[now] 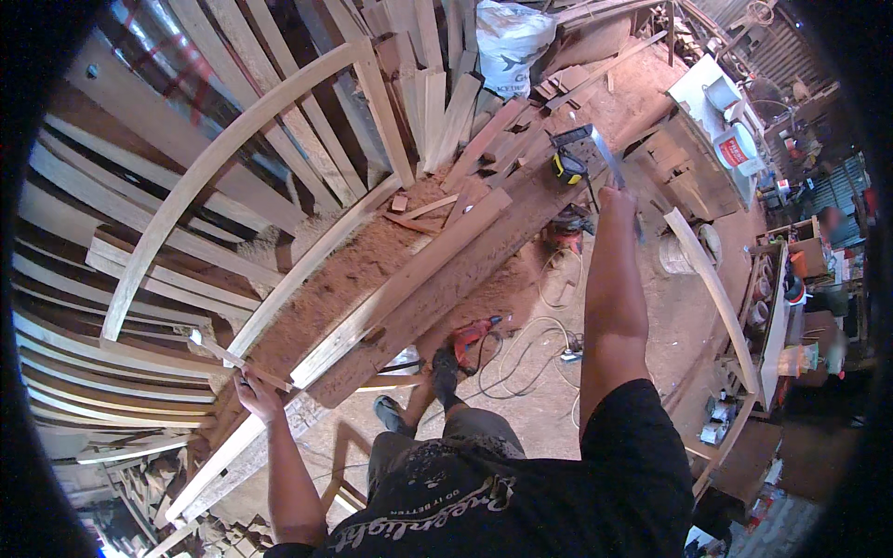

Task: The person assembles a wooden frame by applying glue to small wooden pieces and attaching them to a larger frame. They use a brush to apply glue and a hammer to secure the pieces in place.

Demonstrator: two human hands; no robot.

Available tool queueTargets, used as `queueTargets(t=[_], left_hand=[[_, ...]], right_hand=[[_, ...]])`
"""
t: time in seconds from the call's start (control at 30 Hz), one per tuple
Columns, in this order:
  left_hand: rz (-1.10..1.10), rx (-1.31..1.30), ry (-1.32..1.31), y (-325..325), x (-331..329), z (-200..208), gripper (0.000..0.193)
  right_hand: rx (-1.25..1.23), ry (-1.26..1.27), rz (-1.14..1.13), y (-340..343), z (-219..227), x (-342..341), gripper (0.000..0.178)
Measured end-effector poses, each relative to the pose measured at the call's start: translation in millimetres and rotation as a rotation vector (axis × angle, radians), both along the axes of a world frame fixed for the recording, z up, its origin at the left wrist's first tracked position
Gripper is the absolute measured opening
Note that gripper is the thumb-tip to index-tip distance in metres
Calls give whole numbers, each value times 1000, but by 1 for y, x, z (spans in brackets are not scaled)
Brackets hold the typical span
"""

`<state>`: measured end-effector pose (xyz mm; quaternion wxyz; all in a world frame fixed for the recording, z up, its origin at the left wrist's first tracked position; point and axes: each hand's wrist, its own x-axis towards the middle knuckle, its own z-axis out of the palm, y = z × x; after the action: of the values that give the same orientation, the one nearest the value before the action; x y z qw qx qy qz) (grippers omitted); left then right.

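My left hand (pixel 256 392) grips a thin wooden strip (pixel 233 358) at the near end of the sawdust-covered workbench (pixel 353 279). My right hand (pixel 616 200) is stretched out over the bench's far end and is closed on a metal tape blade (pixel 606 158) pulled from a black and yellow tape measure (pixel 567 166). Long planks (pixel 409 279) lie lengthwise on the bench between my hands. A curved wooden arch piece (pixel 223 158) leans over the stacked boards to the left.
A red power drill (pixel 473 335) and tangled cables (pixel 535 363) lie on the floor beside my feet. Stacked boards (pixel 112 279) fill the left side. A white sack (pixel 507 42) stands at the back, and a curved plank (pixel 716 288) and cluttered shelves (pixel 772 316) are on the right.
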<state>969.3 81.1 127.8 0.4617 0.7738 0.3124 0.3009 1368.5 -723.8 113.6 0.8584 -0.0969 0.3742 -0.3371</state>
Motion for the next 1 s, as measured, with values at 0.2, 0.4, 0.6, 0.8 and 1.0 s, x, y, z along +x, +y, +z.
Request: queueTargets(t=[0.2, 0.4, 0.6, 0.8, 1.0], left_hand=[[-41, 135, 21, 7, -2, -4, 29], [-80, 43, -60, 1, -2, -11, 22], [-179, 60, -20, -18, -2, 7, 13], [-558, -105, -4, -105, -13, 39, 8], [-678, 36, -10, -144, -29, 55, 13]], right_hand=[[64, -13, 48, 30, -32, 5, 39], [-150, 60, 242, 66, 8, -43, 47], [-1016, 185, 755, 268, 32, -183, 21], [-1261, -303, 1667, 480, 86, -335, 34], [-944, -196, 1742, 522, 114, -328, 35]])
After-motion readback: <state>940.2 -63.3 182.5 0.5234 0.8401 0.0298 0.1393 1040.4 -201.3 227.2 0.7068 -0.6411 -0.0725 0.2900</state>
